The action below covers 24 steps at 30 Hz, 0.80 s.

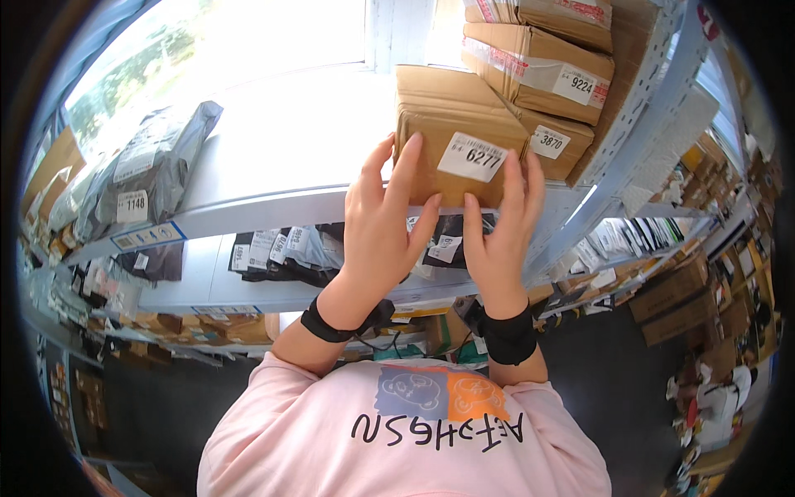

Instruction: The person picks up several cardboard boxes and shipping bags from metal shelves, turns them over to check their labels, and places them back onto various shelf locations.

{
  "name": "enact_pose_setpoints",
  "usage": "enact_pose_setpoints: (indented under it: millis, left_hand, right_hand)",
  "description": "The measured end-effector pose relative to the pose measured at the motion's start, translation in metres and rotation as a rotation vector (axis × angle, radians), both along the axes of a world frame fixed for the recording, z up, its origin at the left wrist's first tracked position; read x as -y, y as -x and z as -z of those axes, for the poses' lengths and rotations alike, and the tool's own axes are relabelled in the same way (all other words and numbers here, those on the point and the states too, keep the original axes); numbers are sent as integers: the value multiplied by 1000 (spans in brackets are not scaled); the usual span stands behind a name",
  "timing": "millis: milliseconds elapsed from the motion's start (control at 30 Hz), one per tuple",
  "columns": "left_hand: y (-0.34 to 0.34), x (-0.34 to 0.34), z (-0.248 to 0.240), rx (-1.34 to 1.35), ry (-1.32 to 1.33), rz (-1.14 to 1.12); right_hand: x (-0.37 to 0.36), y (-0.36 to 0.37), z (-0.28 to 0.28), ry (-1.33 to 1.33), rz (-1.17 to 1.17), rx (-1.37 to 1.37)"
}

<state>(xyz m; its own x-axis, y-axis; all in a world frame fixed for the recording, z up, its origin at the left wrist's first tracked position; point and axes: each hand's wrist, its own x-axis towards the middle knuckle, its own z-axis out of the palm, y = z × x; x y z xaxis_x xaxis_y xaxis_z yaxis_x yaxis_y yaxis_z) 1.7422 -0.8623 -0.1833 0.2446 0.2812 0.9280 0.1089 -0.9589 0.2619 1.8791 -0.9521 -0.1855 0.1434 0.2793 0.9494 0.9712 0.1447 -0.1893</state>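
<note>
A brown cardboard box (431,116) with a white label on its near face sits at the front of the upper shelf (273,195). My left hand (383,211) is on its left side, fingers on the front edge and thumb low on the face. On the other side, my right hand (507,219) presses the right edge, its thumb beneath the label. Both hands grip the box between them. Whether its underside rests on the shelf is hidden. Right beside it stands a stack of taped cardboard boxes (530,70), each bearing a white label.
A grey plastic parcel (153,170) lies at the shelf's left. On the lower shelf (195,282) are several dark bagged parcels (286,253). A perforated metal upright (617,137) borders the stack at right. More loaded racks (704,273) line the right side, above a dark floor (596,381).
</note>
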Motion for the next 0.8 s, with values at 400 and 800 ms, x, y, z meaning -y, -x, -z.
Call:
enact_pose_setpoints:
  millis: [400,800]
  left_hand:
    - [-42,25,4,-271,-61,-534]
    - [42,66,50,133,-360,-251]
  right_hand:
    - [-4,-40,24,272,147,212]
    - [28,-18,67,-65,-533,23]
